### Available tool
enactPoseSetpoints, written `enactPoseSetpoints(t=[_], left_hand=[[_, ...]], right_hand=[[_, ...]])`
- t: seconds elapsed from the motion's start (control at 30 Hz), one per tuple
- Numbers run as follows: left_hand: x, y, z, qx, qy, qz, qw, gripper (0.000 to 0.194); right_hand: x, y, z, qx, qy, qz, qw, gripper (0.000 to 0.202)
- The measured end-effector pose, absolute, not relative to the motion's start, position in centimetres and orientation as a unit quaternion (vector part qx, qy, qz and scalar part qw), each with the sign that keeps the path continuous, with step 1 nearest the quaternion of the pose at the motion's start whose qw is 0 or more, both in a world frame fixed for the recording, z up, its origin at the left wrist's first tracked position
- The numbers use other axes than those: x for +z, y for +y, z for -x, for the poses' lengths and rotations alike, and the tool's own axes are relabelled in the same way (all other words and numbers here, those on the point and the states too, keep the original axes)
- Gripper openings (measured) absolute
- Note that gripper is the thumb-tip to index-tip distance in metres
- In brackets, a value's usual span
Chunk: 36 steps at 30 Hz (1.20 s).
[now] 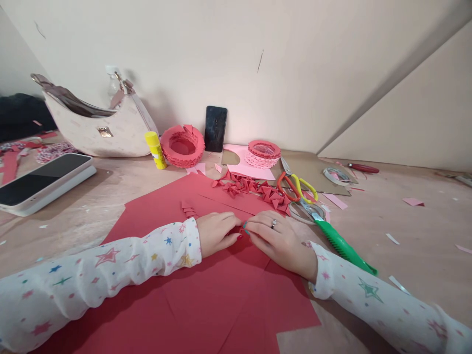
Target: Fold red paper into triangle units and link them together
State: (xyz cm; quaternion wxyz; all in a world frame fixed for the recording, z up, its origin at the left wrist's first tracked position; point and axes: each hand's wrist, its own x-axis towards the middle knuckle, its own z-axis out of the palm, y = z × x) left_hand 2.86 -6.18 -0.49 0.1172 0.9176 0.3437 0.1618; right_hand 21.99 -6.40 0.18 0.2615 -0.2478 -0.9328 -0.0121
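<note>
Both my hands meet over large sheets of red paper [217, 305]. My left hand [217, 233] pinches a small red piece, mostly hidden between the fingertips. My right hand [278, 238], with a ring on one finger, closes on the same small piece from the other side. Folded red paper pieces [239, 185] lie in a loose pile just beyond the hands. A short row of joined folded pieces [189, 209] rests on the red paper beyond my left wrist.
At the back stand a white handbag [106, 132], glue stick [155, 150], red paper ring [183, 147], black phone [216, 129] and red-and-pink ring [262, 154]. Scissors [295, 184], a green-handled cutter [344, 246] and tape [336, 176] lie right; a white-cased phone [46, 182] lies left.
</note>
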Motion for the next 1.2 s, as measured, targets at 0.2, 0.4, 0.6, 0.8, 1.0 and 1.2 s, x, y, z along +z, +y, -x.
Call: enactPoseSetpoints(t=[0.2, 0.4, 0.6, 0.8, 1.0, 1.2], left_hand=[[-0.42, -6.01, -2.97, 0.137, 0.336, -0.925, 0.115, 0.019], [-0.56, -6.00, -2.99, 0.146, 0.345, -0.921, 0.111, 0.019], [-0.62, -6.13, -2.94, 0.170, 0.341, -0.918, 0.112, 0.019], [-0.60, -6.14, -2.86, 0.185, 0.340, -0.916, 0.108, 0.019], [-0.53, -6.23, -2.76, 0.191, 0.346, -0.912, 0.108, 0.019], [-0.34, -6.28, -2.73, 0.188, 0.346, -0.912, 0.113, 0.019]], right_hand=[[0.04, -6.42, -22.03, -0.012, -0.933, 0.244, 0.264, 0.017], [0.23, -6.46, -21.88, -0.011, -0.929, 0.248, 0.273, 0.017], [0.22, -6.48, -21.90, -0.018, -0.929, 0.241, 0.279, 0.018], [0.20, -6.46, -22.01, -0.027, -0.931, 0.231, 0.282, 0.021], [0.23, -6.52, -21.98, -0.019, -0.927, 0.231, 0.296, 0.024], [0.16, -6.55, -22.08, -0.009, -0.928, 0.235, 0.290, 0.025]])
